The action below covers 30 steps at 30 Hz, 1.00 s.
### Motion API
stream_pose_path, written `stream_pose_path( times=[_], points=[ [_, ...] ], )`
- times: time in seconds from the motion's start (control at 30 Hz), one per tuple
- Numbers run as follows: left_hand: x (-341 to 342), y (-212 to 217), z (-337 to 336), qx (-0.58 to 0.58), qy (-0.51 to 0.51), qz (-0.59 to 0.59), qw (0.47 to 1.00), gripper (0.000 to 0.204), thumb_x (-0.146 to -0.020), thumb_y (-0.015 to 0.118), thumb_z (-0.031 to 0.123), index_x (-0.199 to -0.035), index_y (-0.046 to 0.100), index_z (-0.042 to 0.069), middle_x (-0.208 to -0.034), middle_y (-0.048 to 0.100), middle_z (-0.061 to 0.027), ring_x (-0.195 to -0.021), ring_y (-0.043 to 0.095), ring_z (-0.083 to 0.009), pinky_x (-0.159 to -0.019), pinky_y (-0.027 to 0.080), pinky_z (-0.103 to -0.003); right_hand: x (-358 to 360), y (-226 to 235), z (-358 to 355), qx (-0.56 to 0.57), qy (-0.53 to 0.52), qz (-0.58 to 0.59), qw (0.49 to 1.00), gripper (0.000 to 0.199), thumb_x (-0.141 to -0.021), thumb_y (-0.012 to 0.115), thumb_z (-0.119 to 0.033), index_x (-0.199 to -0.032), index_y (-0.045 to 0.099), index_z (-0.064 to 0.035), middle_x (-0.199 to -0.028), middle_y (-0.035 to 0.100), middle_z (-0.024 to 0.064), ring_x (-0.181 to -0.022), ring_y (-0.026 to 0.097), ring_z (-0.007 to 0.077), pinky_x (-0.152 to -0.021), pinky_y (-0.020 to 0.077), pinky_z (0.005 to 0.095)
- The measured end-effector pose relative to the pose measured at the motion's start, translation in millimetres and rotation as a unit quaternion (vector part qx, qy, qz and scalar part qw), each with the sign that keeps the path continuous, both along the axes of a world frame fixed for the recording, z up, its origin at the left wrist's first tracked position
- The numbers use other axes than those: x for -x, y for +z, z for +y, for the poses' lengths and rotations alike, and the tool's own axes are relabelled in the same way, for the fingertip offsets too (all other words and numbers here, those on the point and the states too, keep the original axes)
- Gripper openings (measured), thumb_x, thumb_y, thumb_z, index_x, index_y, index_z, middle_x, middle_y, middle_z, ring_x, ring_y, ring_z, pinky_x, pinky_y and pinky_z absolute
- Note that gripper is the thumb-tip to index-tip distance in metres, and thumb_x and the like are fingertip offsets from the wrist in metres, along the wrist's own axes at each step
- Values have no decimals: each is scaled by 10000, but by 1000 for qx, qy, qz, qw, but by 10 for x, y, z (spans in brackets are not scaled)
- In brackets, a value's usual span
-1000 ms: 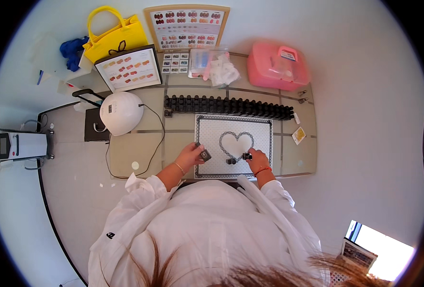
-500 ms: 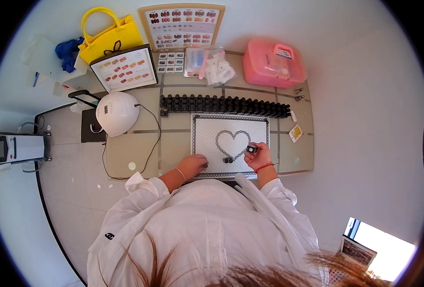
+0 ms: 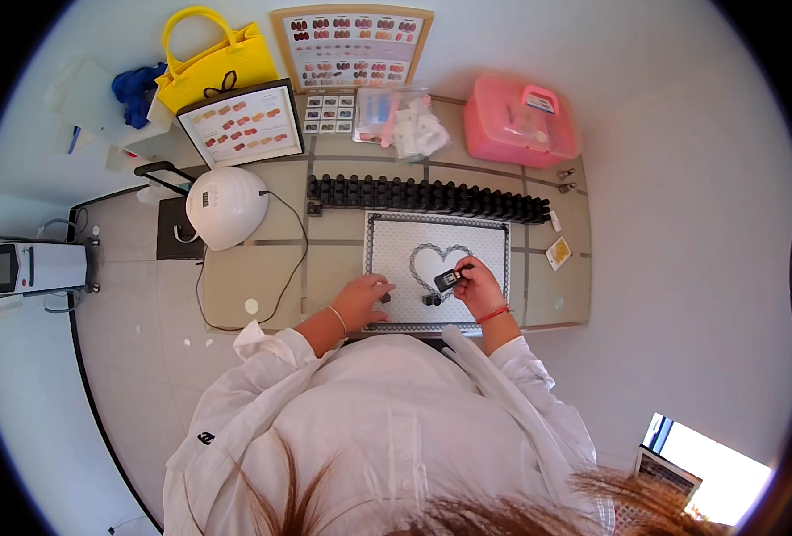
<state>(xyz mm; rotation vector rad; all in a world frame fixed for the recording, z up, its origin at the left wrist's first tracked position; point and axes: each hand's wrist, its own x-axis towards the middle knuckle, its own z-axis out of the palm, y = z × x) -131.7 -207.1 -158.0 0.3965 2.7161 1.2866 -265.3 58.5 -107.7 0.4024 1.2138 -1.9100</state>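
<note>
My right hand is closed on a small black nail polish bottle, tilted over the heart-patterned mat with its pale label showing. At the left edge of the mat, my left hand has its fingers apart. A small dark piece, perhaps a bottle or cap, lies by its fingertips; whether they touch it is hard to tell. Between my hands, some small black bottles rest on the mat below the heart. Long rows of black bottles stand behind the mat.
To the left is a white nail lamp with a looping cord. A pink case, clear bags, and framed colour charts line the back. A yellow card lies on the right.
My right hand has turned the bottle, so it now points to the left with its label showing. The fingers of my left hand have spread from a closed pose.
</note>
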Motion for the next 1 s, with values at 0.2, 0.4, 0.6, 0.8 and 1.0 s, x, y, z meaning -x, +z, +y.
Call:
stream_pose_path(
  times=[0.2, 0.4, 0.6, 0.8, 1.0],
  points=[
    [242, 411, 78, -144, 75, 8, 987, 509, -782, 771, 217, -1226, 602, 34, -1187, 586, -163, -1100, 547, -347, -959, 446, -432, -122, 36, -351, -125, 186, 373, 900, 210, -835, 542, 10, -1026, 594, -58, -892, 589, 28, -743, 540, 108, -669, 457, 262],
    [379, 403, 13, -57, 38, -29, 997, 393, -770, 767, 163, -1121, 637, 43, -1024, 591, -130, -987, 576, -330, -851, 481, -395, -290, 235, -708, -146, 263, 394, 868, 283, -859, 604, -12, -1141, 590, -25, -967, 630, 62, -855, 610, 143, -766, 502, 273],
    [414, -266, -475, -50, 263, -78, 960, 318, -770, 758, 88, -1078, 679, 81, -987, 591, -135, -889, 621, -320, -801, 515, -391, -247, 79, -571, -241, 210, 399, 859, 303, -888, 643, -90, -1181, 582, -50, -944, 646, 64, -851, 613, 161, -772, 505, 299],
    [404, -763, -872, 28, 346, -61, 936, 321, -782, 751, 68, -1094, 677, 84, -1006, 597, -145, -878, 647, -311, -803, 540, -379, -253, -75, -355, -272, 207, 368, 865, 229, -901, 645, -114, -1112, 623, -29, -959, 666, 65, -869, 613, 162, -796, 504, 294],
    [453, -858, -926, 26, 341, -51, 938, 397, -773, 757, 67, -1154, 645, 80, -993, 610, -143, -862, 656, -309, -798, 539, -375, -243, -247, -275, -256, 209, 341, 880, 189, -931, 631, -104, -1093, 614, -7, -980, 658, 41, -903, 599, 104, -811, 493, 261]
  ],
)
